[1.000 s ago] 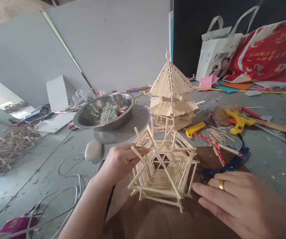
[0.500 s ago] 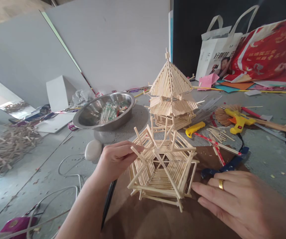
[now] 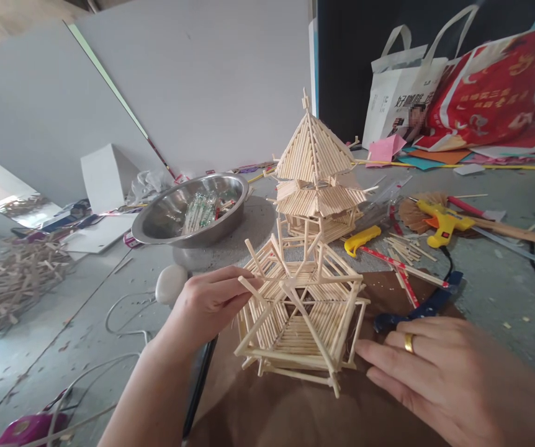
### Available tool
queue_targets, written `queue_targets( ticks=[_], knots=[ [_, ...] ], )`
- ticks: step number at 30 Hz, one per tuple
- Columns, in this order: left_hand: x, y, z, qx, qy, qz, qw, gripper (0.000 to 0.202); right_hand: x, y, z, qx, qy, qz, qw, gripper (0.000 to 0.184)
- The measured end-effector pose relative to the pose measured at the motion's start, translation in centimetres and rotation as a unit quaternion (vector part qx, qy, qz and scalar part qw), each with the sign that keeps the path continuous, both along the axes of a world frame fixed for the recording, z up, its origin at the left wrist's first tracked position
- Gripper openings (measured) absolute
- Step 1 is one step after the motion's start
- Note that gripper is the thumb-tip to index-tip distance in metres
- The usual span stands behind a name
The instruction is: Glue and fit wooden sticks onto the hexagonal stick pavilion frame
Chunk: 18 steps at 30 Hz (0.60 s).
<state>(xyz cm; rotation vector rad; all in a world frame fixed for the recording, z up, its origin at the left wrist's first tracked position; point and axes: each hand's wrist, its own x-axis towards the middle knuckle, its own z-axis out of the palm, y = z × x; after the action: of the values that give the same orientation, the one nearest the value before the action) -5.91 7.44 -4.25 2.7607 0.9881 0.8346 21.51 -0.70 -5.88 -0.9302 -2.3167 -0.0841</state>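
Observation:
A hexagonal frame of thin wooden sticks (image 3: 302,320) stands on a brown board (image 3: 290,413) in front of me. My left hand (image 3: 209,304) grips the frame's left side, fingers pinched around a projecting stick. My right hand (image 3: 439,375), wearing a gold ring, lies flat and open on the board, its fingertips touching the frame's lower right corner. Behind the frame stands a finished two-tier stick pagoda (image 3: 316,177).
A steel bowl (image 3: 193,211) holding small items sits at the back left, with a white egg-shaped object (image 3: 170,284) nearer. A pile of stick offcuts (image 3: 11,276) lies far left. A yellow glue gun (image 3: 442,220), yellow cutter (image 3: 363,239), loose sticks and blue-handled tool (image 3: 416,307) lie right. Cables run across the lower left.
My left hand has slid slightly left and down along the frame's edge. The view has shifted a little. My right hand stays flat on the board.

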Motion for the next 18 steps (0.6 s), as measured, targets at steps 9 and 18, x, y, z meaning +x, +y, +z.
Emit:
queue_targets(
  ticks=[9, 18],
  knots=[
    [0.41, -0.40, 0.27, 0.031, 0.019, -0.014, 0.999, 0.016, -0.14, 0.02, 0.13, 0.004, 0.005, -0.006, 1.000, 0.044],
    [0.80, -0.35, 0.39, 0.033, 0.019, -0.016, 0.999, 0.016, 0.00, 0.00, 0.07, -0.004, 0.005, -0.005, 1.000, 0.042]
  ],
)
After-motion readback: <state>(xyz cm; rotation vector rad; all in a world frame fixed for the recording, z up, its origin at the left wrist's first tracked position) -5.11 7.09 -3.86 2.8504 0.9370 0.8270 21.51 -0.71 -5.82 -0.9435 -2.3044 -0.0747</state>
